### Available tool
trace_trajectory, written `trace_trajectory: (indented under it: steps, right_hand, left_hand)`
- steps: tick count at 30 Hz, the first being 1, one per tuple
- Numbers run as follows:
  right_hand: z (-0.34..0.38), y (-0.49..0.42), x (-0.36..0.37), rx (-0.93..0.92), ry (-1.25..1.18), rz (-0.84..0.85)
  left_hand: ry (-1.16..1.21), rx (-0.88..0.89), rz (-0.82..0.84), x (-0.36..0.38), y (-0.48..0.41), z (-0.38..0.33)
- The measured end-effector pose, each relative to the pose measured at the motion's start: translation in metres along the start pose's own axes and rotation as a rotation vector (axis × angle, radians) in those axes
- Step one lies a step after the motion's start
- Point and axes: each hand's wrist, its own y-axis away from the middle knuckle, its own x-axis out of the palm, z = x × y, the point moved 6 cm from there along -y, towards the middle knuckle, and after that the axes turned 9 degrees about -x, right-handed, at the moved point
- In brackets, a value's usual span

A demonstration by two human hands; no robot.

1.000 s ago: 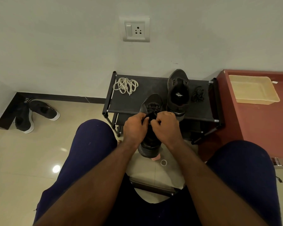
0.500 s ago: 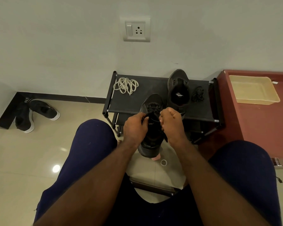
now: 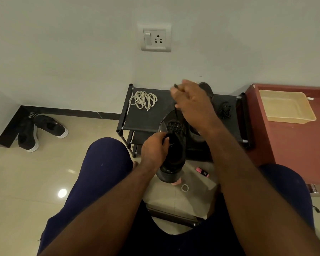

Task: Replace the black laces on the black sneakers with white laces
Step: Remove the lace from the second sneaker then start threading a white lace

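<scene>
Nearest, our left hand (image 3: 153, 150) grips black sneaker (image 3: 174, 159) at collar, fingers curled round its left side, toe pointing far. Further out, our right hand (image 3: 194, 104) sits high above toe, fingers pinching black lace (image 3: 176, 109), which runs down to eyelets. Beyond, shoe rack (image 3: 146, 121): white laces (image 3: 143, 99) coiled far left, second sneaker (image 3: 205, 87) mostly hidden behind right hand, loose black lace bundle (image 3: 224, 109) at right.
</scene>
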Motion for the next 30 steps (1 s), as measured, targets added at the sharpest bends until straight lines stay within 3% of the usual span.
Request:
trace_trajectory:
  steps: [2, 3, 7, 9, 12, 18, 25, 30]
  right_hand:
    - [-0.012, -0.006, 0.004, 0.011, 0.273, 0.219]
    - [-0.017, -0.003, 0.002, 0.009, 0.311, 0.238]
    - [-0.061, 0.036, -0.003, -0.006, 0.311, 0.038]
    - [-0.092, 0.065, 0.004, 0.184, 0.381, 0.046]
    - [-0.121, 0.09, 0.025, 0.383, 0.499, 0.246]
    - [-0.111, 0.081, 0.023, 0.284, 0.67, 0.169]
    - [-0.11, 0.09, 0.034, 0.239, 0.705, 0.192]
    - [-0.114, 0.087, 0.016, 0.272, 0.539, 0.037]
  left_hand:
    - [0.027, -0.015, 0.023, 0.002, 0.0, 0.0]
    - [0.023, -0.031, 0.043, 0.003, 0.0, 0.0]
    - [-0.031, -0.029, 0.052, 0.004, 0.0, 0.001]
    - [-0.025, -0.023, 0.041, 0.003, 0.001, 0.0]
    - [-0.001, -0.001, 0.025, 0.007, 0.006, -0.003]
    - [0.096, -0.078, -0.001, 0.005, 0.011, 0.002]
    - [-0.041, -0.118, 0.032, 0.007, 0.001, 0.005]
    - [0.124, -0.158, 0.0, -0.002, -0.007, 0.007]
